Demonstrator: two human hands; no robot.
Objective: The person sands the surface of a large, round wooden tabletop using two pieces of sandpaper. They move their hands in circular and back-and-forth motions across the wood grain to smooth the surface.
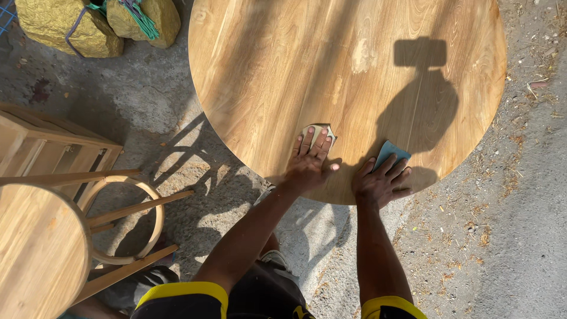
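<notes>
Left hand (308, 165) flat, fingers spread, pressing a pale folded sanding sheet (319, 132) onto the round wooden worktop (283, 65) near its close edge. Right hand (380, 181) also flat, fingers extended over a blue sanding sheet (392, 151), just beside the left. Head-and-camera shadow falls across the worktop. Wooden stool (41, 248) stands left on concrete floor (502, 248); yellow rocks (65, 26) beyond.
</notes>
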